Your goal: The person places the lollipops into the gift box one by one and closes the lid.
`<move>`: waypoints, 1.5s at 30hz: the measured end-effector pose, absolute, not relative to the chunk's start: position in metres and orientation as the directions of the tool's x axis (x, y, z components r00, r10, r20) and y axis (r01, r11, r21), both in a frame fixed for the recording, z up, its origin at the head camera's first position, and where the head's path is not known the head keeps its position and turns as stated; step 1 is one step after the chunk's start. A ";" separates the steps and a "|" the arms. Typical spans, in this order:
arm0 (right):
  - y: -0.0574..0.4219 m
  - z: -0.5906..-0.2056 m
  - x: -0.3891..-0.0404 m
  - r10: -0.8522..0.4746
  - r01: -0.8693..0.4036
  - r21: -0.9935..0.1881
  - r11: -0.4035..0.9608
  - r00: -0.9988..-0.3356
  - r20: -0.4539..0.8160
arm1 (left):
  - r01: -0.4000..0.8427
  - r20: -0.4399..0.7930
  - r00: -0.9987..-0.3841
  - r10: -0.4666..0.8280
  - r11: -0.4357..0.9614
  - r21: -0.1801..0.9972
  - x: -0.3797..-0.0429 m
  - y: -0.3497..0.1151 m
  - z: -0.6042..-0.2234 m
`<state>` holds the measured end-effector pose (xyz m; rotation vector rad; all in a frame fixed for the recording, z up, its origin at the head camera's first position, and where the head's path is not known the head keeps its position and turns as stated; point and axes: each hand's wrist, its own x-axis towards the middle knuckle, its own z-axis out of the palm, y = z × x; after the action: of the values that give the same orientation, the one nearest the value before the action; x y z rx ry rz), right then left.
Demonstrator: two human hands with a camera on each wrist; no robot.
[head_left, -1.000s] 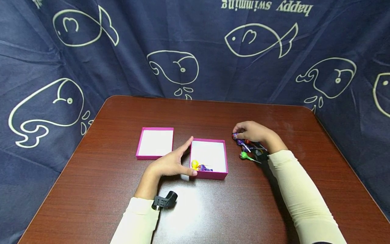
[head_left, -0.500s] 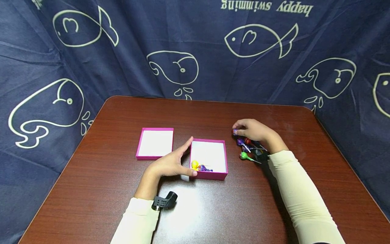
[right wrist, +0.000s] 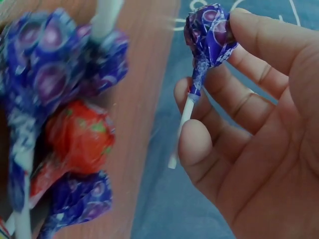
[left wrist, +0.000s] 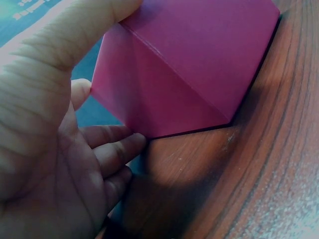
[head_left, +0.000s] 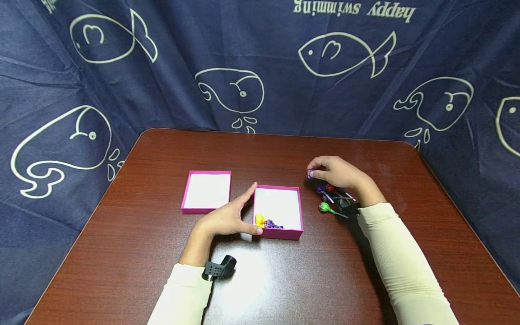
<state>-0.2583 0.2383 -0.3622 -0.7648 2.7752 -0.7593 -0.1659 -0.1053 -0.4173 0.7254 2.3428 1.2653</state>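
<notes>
My right hand pinches a purple-wrapped lollipop by its head. In the right wrist view its white stick hangs down past the fingers. Below that hand lie several lollipops in a pile, with a red one among purple ones and a green one in front. My left hand grips the left side of an open pink box, thumb at the front corner and index finger at the back corner. Inside the box, along its front wall, rest a yellow lollipop and a purple one.
A second shallow pink box part, perhaps the lid, lies white inside up, left of the box. The brown table is bordered by a dark blue cloth printed with fish and whales. A black device sits on the left wrist.
My right hand has drawn the purple lollipop away from the pile, up and slightly left. The left hand and the box have stayed in place.
</notes>
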 end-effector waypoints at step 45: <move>0.152 -0.336 -0.210 -0.797 -0.741 -0.462 0.487 -0.594 0.112 | 0.271 -0.072 -0.796 0.601 0.460 0.846 -0.167 -0.106 -0.418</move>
<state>-0.2104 0.1521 -0.3363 -1.3537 2.6068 -0.7210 -0.1669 -0.1063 -0.4184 0.7367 2.3525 1.2662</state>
